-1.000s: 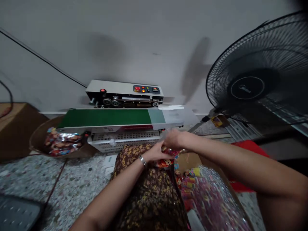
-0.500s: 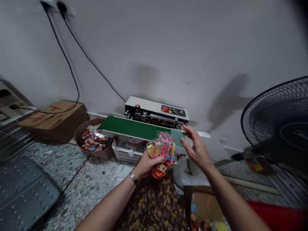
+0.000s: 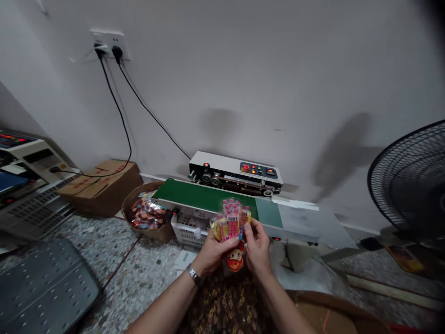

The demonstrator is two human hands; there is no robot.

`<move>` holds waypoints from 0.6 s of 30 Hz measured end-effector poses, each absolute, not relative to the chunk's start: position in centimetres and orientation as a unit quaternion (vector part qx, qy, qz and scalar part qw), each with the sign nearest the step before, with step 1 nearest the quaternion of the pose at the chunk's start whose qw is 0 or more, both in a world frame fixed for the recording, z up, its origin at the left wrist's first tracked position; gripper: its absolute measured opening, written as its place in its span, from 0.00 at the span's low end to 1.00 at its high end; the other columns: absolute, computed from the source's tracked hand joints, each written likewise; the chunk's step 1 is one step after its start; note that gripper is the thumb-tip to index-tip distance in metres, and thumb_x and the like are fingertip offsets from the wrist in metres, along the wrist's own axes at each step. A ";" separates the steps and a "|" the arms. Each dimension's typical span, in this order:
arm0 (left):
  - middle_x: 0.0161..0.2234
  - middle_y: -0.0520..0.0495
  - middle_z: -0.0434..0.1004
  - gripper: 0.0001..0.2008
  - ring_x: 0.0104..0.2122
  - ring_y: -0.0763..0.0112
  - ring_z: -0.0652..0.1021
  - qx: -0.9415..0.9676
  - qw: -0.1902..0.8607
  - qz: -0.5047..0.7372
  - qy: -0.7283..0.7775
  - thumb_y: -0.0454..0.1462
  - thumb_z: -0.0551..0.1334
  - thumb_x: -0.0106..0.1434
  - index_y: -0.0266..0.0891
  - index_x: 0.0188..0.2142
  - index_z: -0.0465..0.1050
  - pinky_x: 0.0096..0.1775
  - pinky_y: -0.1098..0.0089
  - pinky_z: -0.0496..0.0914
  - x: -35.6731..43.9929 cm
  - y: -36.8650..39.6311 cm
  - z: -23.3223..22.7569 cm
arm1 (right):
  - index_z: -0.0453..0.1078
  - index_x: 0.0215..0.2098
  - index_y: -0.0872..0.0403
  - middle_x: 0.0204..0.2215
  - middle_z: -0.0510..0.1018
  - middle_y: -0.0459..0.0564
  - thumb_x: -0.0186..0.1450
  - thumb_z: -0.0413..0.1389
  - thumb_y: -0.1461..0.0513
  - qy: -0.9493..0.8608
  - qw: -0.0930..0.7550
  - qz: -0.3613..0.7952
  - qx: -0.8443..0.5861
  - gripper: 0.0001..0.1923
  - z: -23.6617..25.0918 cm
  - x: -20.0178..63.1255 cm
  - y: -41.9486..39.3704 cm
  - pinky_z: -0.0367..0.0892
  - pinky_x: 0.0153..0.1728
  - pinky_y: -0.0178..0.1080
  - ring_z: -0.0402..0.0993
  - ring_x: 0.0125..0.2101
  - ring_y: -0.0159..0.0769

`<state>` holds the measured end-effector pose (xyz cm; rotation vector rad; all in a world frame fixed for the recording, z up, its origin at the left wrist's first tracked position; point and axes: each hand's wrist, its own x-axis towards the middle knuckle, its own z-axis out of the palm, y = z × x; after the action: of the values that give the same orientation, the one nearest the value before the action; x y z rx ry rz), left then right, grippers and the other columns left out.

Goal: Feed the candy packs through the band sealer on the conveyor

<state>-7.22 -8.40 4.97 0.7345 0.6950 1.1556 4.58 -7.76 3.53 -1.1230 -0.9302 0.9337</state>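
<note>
Both of my hands hold a clear plastic bag of small colourful candy packs (image 3: pixel 232 222) upright in front of me. My left hand (image 3: pixel 212 249), with a watch on the wrist, grips the bag's left side. My right hand (image 3: pixel 256 246) pinches its right side. A red cartoon-face label hangs at the bag's bottom. Just behind the bag runs the green belt (image 3: pixel 205 195) of a band sealing machine (image 3: pixel 236 172) with red buttons and lights on its panel.
A round basket of sealed candy bags (image 3: pixel 148 214) sits at the belt's left end, with cardboard boxes (image 3: pixel 100 183) beyond. A black fan (image 3: pixel 410 181) stands at right. Cables run to a wall socket (image 3: pixel 109 42). A grey perforated tray (image 3: pixel 41 287) lies left on the speckled floor.
My hands lifted the candy bag from my lap up in front of the belt. My right hand, open beside the bag half a second ago, now grips it. The view swung left and up.
</note>
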 end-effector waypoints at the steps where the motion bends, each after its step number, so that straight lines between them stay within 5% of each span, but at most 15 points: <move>1: 0.41 0.44 0.77 0.21 0.38 0.64 0.77 0.329 0.716 0.527 0.318 0.34 0.69 0.45 0.39 0.41 0.73 0.44 0.64 0.69 -7.3 -8.4 5.0 | 0.66 0.43 0.56 0.40 0.74 0.53 0.59 0.53 0.53 -0.399 0.658 0.405 -0.494 0.18 3.3 4.3 -7.7 0.66 0.41 0.40 0.70 0.38 0.37; 13: 0.36 0.44 0.79 0.17 0.33 0.66 0.77 0.249 0.725 0.548 0.336 0.34 0.68 0.47 0.37 0.39 0.74 0.40 0.66 0.70 -8.1 -8.1 4.9 | 0.63 0.45 0.54 0.41 0.73 0.53 0.60 0.53 0.54 -0.381 0.669 0.453 -0.449 0.18 3.8 3.7 -6.9 0.67 0.38 0.38 0.71 0.38 0.36; 18: 0.30 0.48 0.78 0.16 0.26 0.71 0.76 0.258 0.730 0.536 0.336 0.33 0.69 0.45 0.37 0.36 0.75 0.34 0.69 0.70 -8.3 -7.6 4.6 | 0.65 0.38 0.54 0.33 0.74 0.48 0.55 0.59 0.56 -0.349 0.681 0.460 -0.449 0.16 3.8 4.3 -6.3 0.67 0.31 0.34 0.70 0.30 0.32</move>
<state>-8.35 -7.65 4.61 0.5679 0.7393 1.1802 4.28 -6.29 3.84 -1.0084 -0.7833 1.0330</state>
